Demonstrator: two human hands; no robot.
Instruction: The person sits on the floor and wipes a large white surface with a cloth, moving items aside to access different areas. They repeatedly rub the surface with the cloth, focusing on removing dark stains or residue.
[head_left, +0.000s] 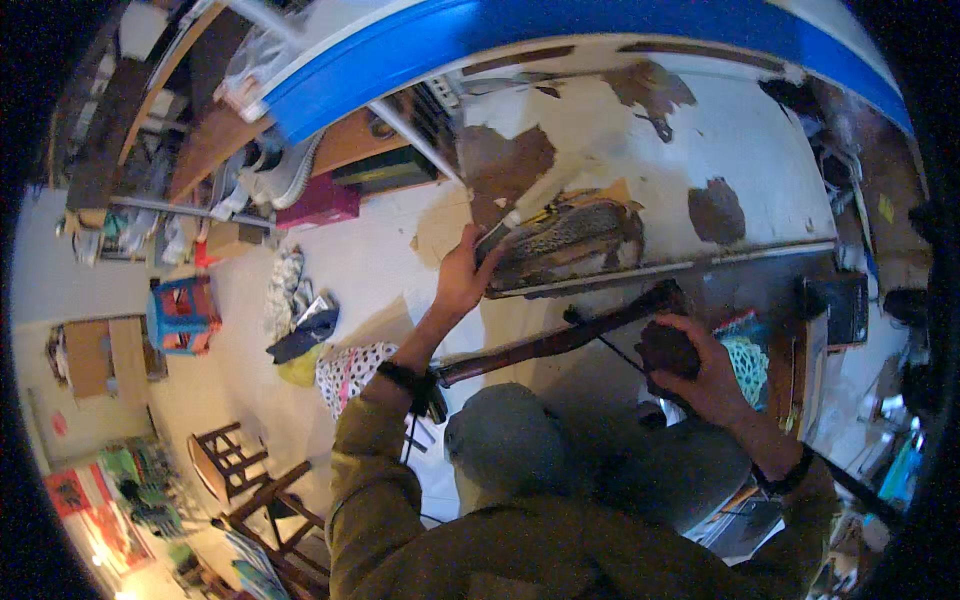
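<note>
My left hand (461, 277) grips a slim tool (491, 244) with a dark handle and a pale, blurred far end. It is over the near left edge of a worn white worktable (765, 165). Just beyond that hand lies a stack of brown, textured sheets (577, 232), possibly leather. My right hand (709, 371) is in front of the table's near edge, its fingers curled around a dark brown rounded object (667, 351) whose kind I cannot make out. A dark brown bar (540, 345) runs slantwise below the table edge, between my two forearms.
Irregular brown patches, perhaps leather pieces, show on the tabletop, one a rounded brown piece (716, 210). A blue-fronted shelf (600, 26) spans the far side. A magenta box (319, 201) stands at left. Polka-dot cloth (352, 371) and a wooden chair (229, 457) are on the floor.
</note>
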